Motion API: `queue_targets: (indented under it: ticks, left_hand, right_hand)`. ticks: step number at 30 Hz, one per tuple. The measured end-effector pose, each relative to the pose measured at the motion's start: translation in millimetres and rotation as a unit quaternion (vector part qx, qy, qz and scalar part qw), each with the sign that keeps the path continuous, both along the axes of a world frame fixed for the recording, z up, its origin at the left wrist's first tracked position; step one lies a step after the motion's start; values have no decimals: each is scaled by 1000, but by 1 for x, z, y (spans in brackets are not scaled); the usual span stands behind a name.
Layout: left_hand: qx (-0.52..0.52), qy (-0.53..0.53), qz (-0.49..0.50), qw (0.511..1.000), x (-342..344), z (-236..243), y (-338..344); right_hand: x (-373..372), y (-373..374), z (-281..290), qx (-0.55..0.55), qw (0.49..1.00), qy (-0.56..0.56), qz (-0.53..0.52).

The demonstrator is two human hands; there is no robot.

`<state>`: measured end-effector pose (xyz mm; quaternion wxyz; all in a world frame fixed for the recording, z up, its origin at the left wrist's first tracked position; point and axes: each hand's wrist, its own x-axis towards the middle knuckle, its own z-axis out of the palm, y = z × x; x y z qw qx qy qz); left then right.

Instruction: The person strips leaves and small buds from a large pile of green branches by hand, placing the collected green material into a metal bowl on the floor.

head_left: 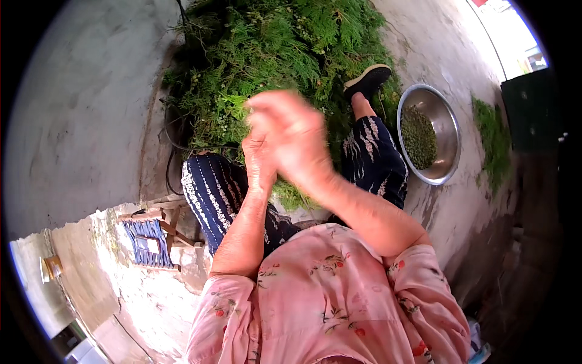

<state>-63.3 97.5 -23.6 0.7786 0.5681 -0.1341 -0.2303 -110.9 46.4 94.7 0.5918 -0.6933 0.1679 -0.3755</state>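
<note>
My right hand [291, 127], smeared by motion, crosses in front of my left hand [257, 136] and hides much of its curled fingers. A bright green sprig [233, 103] shows just beside the fingertips; I cannot tell which hand, if either, grips it. Both hands are over a large heap of leafy evergreen branches [279, 42], dotted with small pale round cones, between and beyond my legs in patterned dark trousers. To the right of my leg, a steel basin [444, 151] holds many small green round pieces [418, 136].
A grey wall [85, 103] runs along the left, with black cables [173, 139] by the heap. A low wooden stool with a blue woven seat [145, 242] stands at lower left. More green foliage [491, 139] lies right of the basin, beside a dark panel [530, 112].
</note>
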Motion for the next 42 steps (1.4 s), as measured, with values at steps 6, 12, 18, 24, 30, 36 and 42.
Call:
queue_targets:
  ticks: [6,12,18,24,30,36,42]
  left_hand:
    - [62,-34,-10,997,-3,8,3]
    - [102,-45,-23,993,-2,10,4]
    - [81,-35,-24,996,-3,14,2]
    - [88,-9,-40,995,-3,17,5]
    - [41,74,-6,996,-4,13,7]
    - [63,49,-23,997,-3,12,9]
    - [88,52,-32,994,-3,14,10]
  right_hand:
    - [-13,-61,-79,38,979,186,74]
    - [-12,-57,-87,61,983,154,82]
    - [-13,-52,-84,94,986,112,82]
    - [-8,-41,-89,160,983,86,30]
    - [-6,-53,-87,307,952,19,-10]
    - [-9,-73,-79,368,918,61,135]
    - [-13,-63,-75,242,944,144,173]
